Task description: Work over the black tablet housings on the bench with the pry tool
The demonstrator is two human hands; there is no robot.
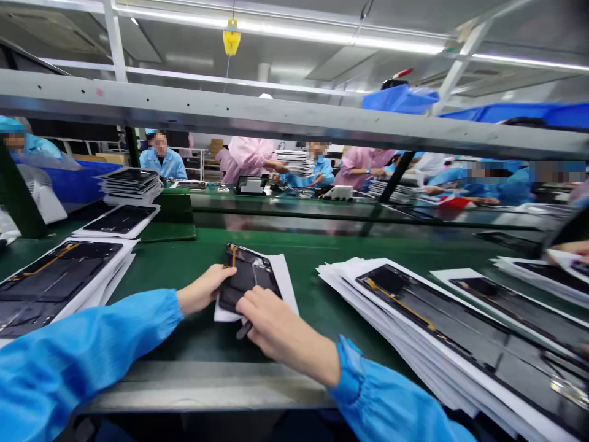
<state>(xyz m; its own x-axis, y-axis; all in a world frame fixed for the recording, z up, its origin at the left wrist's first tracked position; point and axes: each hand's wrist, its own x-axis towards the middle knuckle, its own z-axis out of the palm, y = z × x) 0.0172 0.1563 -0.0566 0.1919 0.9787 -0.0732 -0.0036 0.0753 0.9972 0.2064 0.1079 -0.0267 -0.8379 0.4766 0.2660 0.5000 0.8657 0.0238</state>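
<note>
A dark device panel [243, 277] with an orange flex strip lies over a white sheet [286, 285] on the green bench, in the middle of the view. My left hand [208, 287] grips the panel's left edge, thumb on top near the orange strip. Over the panel's lower right part is my right hand [271, 319], its fingers closed round a dark tool [244, 329] whose handle end sticks out below the palm. The tool's tip is hidden by the fingers.
Stacked panels with white sheets [396, 319] stand at the right, more panels [59, 276] at the left. A blue bin [76, 181] is at the back left. A grey metal rail [285, 123] crosses above. People in blue and pink work beyond; a person's hand [575, 247] shows far right.
</note>
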